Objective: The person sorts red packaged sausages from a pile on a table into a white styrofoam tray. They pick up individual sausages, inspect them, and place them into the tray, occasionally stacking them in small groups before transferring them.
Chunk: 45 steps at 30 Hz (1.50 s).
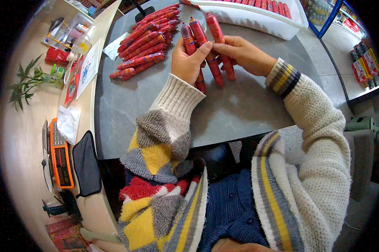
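Note:
Three red-wrapped sausage sticks are held above the grey table [239,104]. My left hand [189,61] grips the left sausage stick [188,41], and its thumb presses on the middle sausage stick [198,30]. Around the right sausage stick [215,26] closes my right hand [239,52], with its fingertips meeting my left thumb. Some of the fingers are hidden behind the sticks. To the left of my left hand lies a heap of similar red sausage sticks [145,44], stacked side by side on the tabletop.
A white plastic tub [258,23] filled with red sticks stands at the far right. On the wooden counter [29,132] at left are an orange-framed calculator or scale [61,154], crumpled tissue [68,123], a dark cloth pouch [87,167] and a green plant [29,75]. A black stand [143,12] rises behind the heap.

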Motion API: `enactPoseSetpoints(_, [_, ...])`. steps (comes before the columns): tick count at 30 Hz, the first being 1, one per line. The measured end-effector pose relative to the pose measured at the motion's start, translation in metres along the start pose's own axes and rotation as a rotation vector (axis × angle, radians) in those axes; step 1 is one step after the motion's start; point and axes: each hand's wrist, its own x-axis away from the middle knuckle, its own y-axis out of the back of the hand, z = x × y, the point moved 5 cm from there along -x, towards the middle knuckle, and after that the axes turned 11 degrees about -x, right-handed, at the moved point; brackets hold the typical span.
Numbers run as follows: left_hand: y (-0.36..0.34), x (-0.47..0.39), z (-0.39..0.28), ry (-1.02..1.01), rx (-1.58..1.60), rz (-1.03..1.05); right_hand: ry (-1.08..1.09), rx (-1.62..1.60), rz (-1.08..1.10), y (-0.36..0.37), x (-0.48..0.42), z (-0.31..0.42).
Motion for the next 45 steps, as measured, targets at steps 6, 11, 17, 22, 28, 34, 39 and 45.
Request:
enactPoseSetpoints(6, [0.001, 0.0, 0.0, 0.029, 0.002, -0.01, 0.057, -0.013, 0.105, -0.014, 0.001, -0.008])
enactPoseSetpoints(11, [0.009, 0.0, -0.002, 0.092, 0.274, -0.189, 0.1, -0.094, 0.075, -0.01, -0.007, -0.011])
enactPoseSetpoints(17, [0.011, -0.005, 0.002, 0.11, 0.447, -0.169, 0.086, -0.195, 0.077, -0.014, -0.001, -0.007])
enactPoseSetpoints(22, [0.012, -0.006, 0.001, 0.047, 0.459, -0.027, 0.052, -0.221, 0.111, -0.011, -0.004, -0.011])
enactPoseSetpoints(28, [0.009, -0.005, -0.008, -0.019, 0.424, -0.057, 0.018, -0.213, 0.088, -0.014, 0.001, -0.007])
enactPoseSetpoints(34, [0.008, -0.005, -0.004, 0.027, 0.363, -0.056, 0.106, -0.255, 0.096, -0.016, -0.004, -0.008])
enactPoseSetpoints(39, [0.009, -0.002, -0.005, -0.016, 0.253, -0.122, 0.146, -0.273, 0.101, -0.014, -0.006, -0.013])
enactPoseSetpoints(45, [0.017, -0.007, 0.001, -0.006, 0.351, -0.206, 0.02, -0.248, 0.141, -0.012, -0.002, -0.013])
